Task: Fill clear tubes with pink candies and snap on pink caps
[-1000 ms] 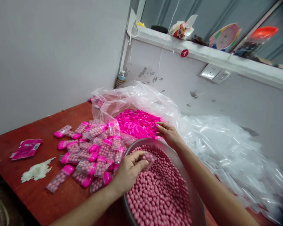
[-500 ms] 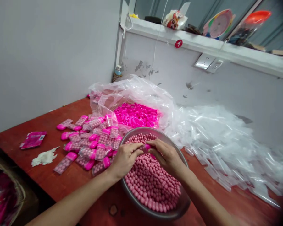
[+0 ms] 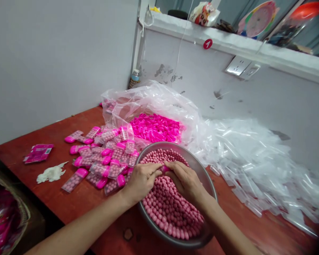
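Note:
Above a metal bowl (image 3: 212, 184) of pink beads (image 3: 170, 212), my left hand (image 3: 142, 180) and my right hand (image 3: 184, 179) meet at a small container with a bright pink cap (image 3: 164, 169). The fingers of my left hand pinch one end of it. My right hand's fingers close over the capped end, and most of the container is hidden behind them. To the left of the bowl lies a heap of clear containers filled with pink beads and closed with pink caps (image 3: 74, 180). Behind the bowl, loose pink caps (image 3: 156, 128) fill an open clear plastic bag (image 3: 159, 94).
Many empty clear tubes (image 3: 255, 170) are piled on the right of the red table (image 3: 53, 134). A pink packet (image 3: 38, 153) and a white scrap (image 3: 51, 173) lie at the left. A box with pink packets (image 3: 2, 223) stands at the lower left. A shelf (image 3: 228, 42) runs along the back wall.
My right hand's fingers have closed further over the pink cap, bringing both hands' fingertips together. The view has shifted slightly; the bowl and the heaps stay in place.

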Motion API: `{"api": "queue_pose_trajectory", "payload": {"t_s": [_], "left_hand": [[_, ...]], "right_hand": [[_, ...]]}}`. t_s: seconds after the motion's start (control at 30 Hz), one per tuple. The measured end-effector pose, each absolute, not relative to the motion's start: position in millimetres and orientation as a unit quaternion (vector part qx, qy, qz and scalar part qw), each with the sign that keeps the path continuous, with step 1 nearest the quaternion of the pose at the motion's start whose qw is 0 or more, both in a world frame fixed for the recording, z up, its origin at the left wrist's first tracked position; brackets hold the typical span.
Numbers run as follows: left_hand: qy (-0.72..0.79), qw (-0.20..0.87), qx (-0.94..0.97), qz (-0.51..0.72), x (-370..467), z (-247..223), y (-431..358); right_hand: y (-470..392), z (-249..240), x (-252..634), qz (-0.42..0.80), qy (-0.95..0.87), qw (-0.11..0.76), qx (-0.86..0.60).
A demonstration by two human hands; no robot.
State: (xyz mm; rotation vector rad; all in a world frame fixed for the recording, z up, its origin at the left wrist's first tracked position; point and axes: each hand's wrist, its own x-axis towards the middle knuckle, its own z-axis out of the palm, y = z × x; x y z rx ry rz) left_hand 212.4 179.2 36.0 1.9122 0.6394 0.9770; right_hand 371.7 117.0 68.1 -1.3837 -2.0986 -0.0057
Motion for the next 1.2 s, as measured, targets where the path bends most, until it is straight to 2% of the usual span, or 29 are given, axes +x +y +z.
{"api": "queue_pose_trajectory", "payload": {"t_s": [0.07, 0.13, 0.23, 0.33, 0.43, 0.57, 0.77, 1.03, 1.2], "left_hand": [[0.277, 0.493, 0.724, 0.394, 213.2, 39.4, 182.3], [0.279, 0.587, 0.65, 0.393, 214.2, 42.4, 185.3], [0.261, 0.728, 0.508, 0.379, 215.4, 44.7, 188.3], [0.243, 0.773, 0.45, 0.375, 216.2, 44.0, 190.0], [0.24, 0.759, 0.472, 0.379, 216.4, 41.4, 191.0], [0.246, 0.661, 0.588, 0.397, 215.0, 39.9, 188.1], [0.236, 0.6, 0.656, 0.394, 213.6, 42.4, 181.0], [0.229, 0.563, 0.69, 0.394, 209.4, 45.1, 179.1], [0.249, 0.554, 0.681, 0.41, 210.1, 49.4, 178.8]], "right_hand": [[120.8, 72.6, 374.6, 0.068, -0.747, 0.36, -0.554], [121.2, 76.7, 379.7, 0.207, -0.661, 0.424, -0.583], [116.1, 76.2, 389.4, 0.413, -0.515, 0.513, -0.55], [109.5, 68.5, 395.6, 0.499, -0.441, 0.538, -0.516], [108.8, 64.3, 395.1, 0.517, -0.407, 0.562, -0.501], [117.8, 73.4, 389.9, 0.524, -0.385, 0.6, -0.466], [124.4, 85.7, 378.3, 0.645, -0.358, 0.49, -0.465], [126.8, 82.2, 360.3, 0.602, -0.322, 0.521, -0.513], [131.0, 82.6, 359.9, 0.572, -0.365, 0.514, -0.525]]}}
